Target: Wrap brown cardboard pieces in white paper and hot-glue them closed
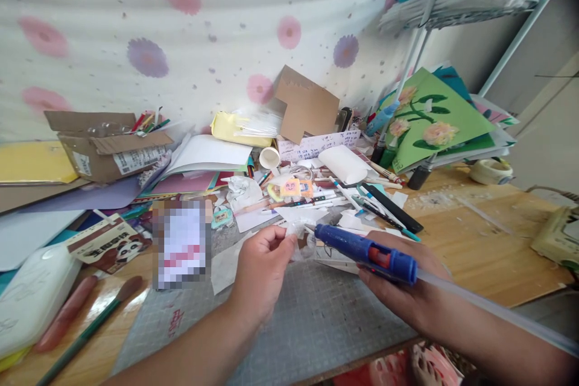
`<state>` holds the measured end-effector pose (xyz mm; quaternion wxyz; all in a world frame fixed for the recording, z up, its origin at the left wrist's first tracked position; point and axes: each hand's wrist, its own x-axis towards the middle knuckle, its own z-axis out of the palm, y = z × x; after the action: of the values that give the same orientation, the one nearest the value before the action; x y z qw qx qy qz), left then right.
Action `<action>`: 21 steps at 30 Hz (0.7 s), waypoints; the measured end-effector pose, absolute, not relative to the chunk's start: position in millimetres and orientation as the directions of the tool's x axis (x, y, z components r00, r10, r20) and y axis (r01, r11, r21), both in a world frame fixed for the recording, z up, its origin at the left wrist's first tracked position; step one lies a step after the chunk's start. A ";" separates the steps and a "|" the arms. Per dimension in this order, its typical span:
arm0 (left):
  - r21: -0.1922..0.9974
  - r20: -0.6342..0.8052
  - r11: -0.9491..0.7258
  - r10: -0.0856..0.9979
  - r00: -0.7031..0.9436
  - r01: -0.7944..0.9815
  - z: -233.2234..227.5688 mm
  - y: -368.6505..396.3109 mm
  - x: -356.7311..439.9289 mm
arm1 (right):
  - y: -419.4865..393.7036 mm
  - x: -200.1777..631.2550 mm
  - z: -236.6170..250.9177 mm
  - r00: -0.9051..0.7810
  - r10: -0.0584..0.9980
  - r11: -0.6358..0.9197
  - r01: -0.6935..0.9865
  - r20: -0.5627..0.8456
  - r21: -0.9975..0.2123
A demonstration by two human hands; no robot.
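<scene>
The table (474, 253) was crowded with paper scraps, pens and card, and that clutter was the largest hazard: loose sheets lay just beyond the grey cutting mat (307, 319), near enough that a drip of hot glue could have fused them or marked the mat. The blue glue gun (366, 251), with its orange trigger, was gripped in the right hand (407, 289), fingers wrapped around its body, a long translucent glue stick (488, 307) trailing out behind. Its nozzle pointed left, very close to the left hand (262, 265); a slip or too hard a squeeze would likely have put glue on the fingertips and burned them. That left hand pinched a small clear plastic piece (299, 238) between thumb and fingers, holding it above the mat, right at the nozzle tip. The piece looked thin, crinkled and see-through, probably soft enough to warp under heat.
</scene>
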<state>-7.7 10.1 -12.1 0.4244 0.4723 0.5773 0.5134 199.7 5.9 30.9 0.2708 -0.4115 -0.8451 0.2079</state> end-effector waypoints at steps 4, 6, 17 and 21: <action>0.993 0.004 0.018 0.983 -0.183 0.118 -12.7 11.1 -7.9 | 5.2 201.8 30.3 -0.505 0.819 0.560 0.601 0.272 -0.571; 0.992 0.006 0.017 0.984 -0.180 0.125 -12.7 11.1 -8.1 | 5.1 202.8 29.7 -0.504 0.821 0.558 0.609 0.269 -0.564; 0.990 -0.011 0.037 0.982 -0.188 0.134 -10.9 11.2 -7.6 | 9.4 210.1 14.6 -0.457 0.819 0.572 0.608 0.347 -0.551; 0.991 -0.029 0.053 0.982 -0.187 0.122 -10.8 12.2 -7.9 | 12.7 217.5 12.2 -0.449 0.834 0.549 0.607 0.322 -0.575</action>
<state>-7.9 12.2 -10.8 0.4289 0.4717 0.5851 0.5012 217.5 12.7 12.2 0.2950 -0.4344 -0.8291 0.1922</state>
